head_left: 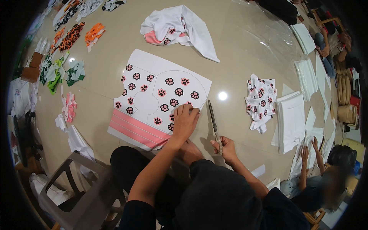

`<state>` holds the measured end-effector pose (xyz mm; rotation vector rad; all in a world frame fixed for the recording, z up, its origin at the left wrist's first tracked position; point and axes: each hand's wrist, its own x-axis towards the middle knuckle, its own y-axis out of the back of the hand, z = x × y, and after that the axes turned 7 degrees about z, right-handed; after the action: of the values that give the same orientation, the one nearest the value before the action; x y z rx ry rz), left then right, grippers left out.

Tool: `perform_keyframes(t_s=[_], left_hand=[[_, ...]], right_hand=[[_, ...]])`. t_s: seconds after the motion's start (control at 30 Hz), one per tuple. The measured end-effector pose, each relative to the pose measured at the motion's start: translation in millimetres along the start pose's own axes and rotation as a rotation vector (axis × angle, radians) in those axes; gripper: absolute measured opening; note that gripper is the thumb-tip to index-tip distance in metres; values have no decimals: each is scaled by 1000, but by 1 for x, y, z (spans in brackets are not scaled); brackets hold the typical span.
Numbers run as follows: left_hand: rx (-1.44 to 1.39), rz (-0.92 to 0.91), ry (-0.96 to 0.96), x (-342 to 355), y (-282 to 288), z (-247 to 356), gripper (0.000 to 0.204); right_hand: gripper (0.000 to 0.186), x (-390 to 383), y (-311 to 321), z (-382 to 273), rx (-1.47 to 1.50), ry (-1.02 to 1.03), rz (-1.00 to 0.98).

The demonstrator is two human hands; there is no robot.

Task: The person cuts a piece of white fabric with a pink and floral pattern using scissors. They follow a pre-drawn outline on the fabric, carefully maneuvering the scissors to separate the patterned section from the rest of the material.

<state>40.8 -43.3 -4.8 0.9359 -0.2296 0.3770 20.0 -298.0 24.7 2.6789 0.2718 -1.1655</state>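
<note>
A white fabric panel with pink-and-black paw prints, a pink striped band and thin curved outlines lies on the floor in front of me. My left hand is at its lower right edge, fingers bent over the cloth; the thumb is hidden. In my right hand is a pair of scissors, held by the handles with the blades pointing away from me. The blades look closed and are just right of the panel, apart from it. Part of a bare foot shows beneath my left forearm.
Crumpled white cloth lies beyond the panel, and paw-print scraps lie to its right beside folded white fabric. Colourful scraps spread at the left. A dark plastic chair stands near left. Another person's hands work at the right.
</note>
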Motion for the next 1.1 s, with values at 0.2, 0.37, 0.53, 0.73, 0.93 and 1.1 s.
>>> perform_keyframes(t_s=[0.2, 0.37, 0.53, 0.73, 0.93, 1.1], left_hand=[[-56, 68, 26, -2, -9, -6, 17], [-79, 52, 42, -3, -7, -7, 18], [-77, 53, 39, -2, -7, -7, 18], [-67, 53, 42, -2, -6, -6, 18], [-78, 69, 39, -3, -7, -7, 19], [-81, 58, 42, -3, -7, -6, 18]], right_hand=[[32, 2, -6, -1, 12, -17, -6], [30, 10, -10, -7, -5, -4, -17], [29, 17, -14, -14, 2, 20, -16], [29, 17, -21, -17, 37, 2, 5], [30, 15, -24, -18, 31, 2, 12], [30, 17, -24, -15, 34, 6, 7]])
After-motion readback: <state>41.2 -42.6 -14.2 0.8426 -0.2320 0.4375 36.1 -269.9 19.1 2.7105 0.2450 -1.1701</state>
